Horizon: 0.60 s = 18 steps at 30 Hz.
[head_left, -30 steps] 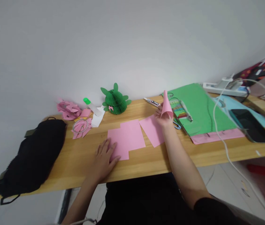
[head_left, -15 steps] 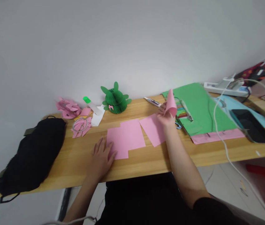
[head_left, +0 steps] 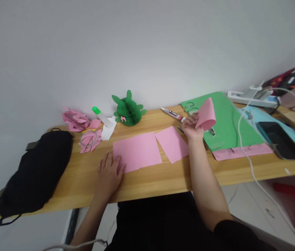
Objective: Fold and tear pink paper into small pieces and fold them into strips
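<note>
Left of the frame's centre, I see the left hand (head_left: pixel 109 174) spread on a pink paper sheet (head_left: pixel 126 153); mid-frame, a second sheet (head_left: pixel 148 150) meets it; rightward, the right hand (head_left: pixel 192 126) pinches a curled pink sheet (head_left: pixel 207 115).

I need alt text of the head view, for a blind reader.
The right hand holds a curled pink sheet above a wooden table while the left hand touches flat pink paper on it. A green paper ornament sits near the wall.

head camera | from head height, facing forward and down | desk (head_left: pixel 152 183) close below | wall (head_left: pixel 147 52) beyond
</note>
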Available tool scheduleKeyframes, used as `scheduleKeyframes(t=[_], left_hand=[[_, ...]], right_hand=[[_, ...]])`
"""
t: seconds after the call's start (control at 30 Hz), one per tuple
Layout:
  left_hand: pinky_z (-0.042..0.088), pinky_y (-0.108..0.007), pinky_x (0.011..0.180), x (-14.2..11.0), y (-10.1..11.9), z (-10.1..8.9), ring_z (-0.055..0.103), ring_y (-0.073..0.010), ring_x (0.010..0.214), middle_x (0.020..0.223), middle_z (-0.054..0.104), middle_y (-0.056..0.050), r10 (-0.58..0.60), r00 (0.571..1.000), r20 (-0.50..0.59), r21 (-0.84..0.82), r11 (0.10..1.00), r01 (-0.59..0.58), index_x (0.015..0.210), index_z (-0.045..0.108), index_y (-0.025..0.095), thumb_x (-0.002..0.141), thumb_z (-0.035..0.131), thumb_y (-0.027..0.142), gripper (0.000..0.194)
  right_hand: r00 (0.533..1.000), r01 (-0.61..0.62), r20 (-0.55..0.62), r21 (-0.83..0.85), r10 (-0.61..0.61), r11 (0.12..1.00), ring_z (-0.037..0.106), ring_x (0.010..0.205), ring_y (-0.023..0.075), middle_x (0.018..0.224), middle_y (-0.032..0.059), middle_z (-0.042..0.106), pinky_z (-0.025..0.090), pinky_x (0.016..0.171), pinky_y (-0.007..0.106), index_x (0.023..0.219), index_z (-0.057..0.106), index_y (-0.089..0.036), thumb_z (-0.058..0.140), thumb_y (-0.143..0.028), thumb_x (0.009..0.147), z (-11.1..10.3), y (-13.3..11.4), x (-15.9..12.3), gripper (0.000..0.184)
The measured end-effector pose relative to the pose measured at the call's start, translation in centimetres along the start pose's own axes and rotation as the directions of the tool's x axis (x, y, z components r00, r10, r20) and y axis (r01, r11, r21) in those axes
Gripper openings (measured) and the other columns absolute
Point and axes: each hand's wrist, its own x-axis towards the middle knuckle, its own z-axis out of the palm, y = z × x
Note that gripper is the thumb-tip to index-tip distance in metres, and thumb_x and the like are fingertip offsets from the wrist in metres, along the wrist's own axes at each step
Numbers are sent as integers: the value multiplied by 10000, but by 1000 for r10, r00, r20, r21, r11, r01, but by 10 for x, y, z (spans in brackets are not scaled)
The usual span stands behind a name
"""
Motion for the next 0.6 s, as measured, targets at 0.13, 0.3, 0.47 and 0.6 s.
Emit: scheduleKeyframes(t=[0.13,0.3,0.47,0.6], left_hand=[[343,-591,1040,2,2,-1,398,-367,1313,1394,481,-153,-7,1000,-18,-24,1000,7,1193,566,205,915,399,365,362],[349,-575,1044,3,6,-3,413,-342,1304,1370,497,-149,-11,1000,-13,-33,999,10,1080,615,221,911,393,336,301],[359,-564,1043,6,4,-5,403,-333,1310,1361,501,-141,-21,1000,-3,-21,1000,21,1028,626,227,915,398,335,277],[334,-570,1064,14,9,-6,392,-357,1316,1362,494,-163,-22,1000,9,-61,998,22,1068,631,185,898,425,317,297]], right_hand=[[1000,-20,-6,-7,20,1000,285,363,43,462,-91,403,283,367,142,679,536,-208,511,-88,838,7,1,-3,201],[999,-29,-21,-9,29,1000,279,359,52,460,-90,405,293,362,148,669,535,-210,491,-96,838,10,2,-4,208],[999,-32,-36,-17,32,999,271,369,67,453,-86,420,299,362,160,659,535,-213,471,-104,841,10,3,-5,222],[998,-37,-52,-22,36,999,281,370,68,442,-83,425,305,363,159,656,541,-211,474,-98,833,11,5,-5,220]])
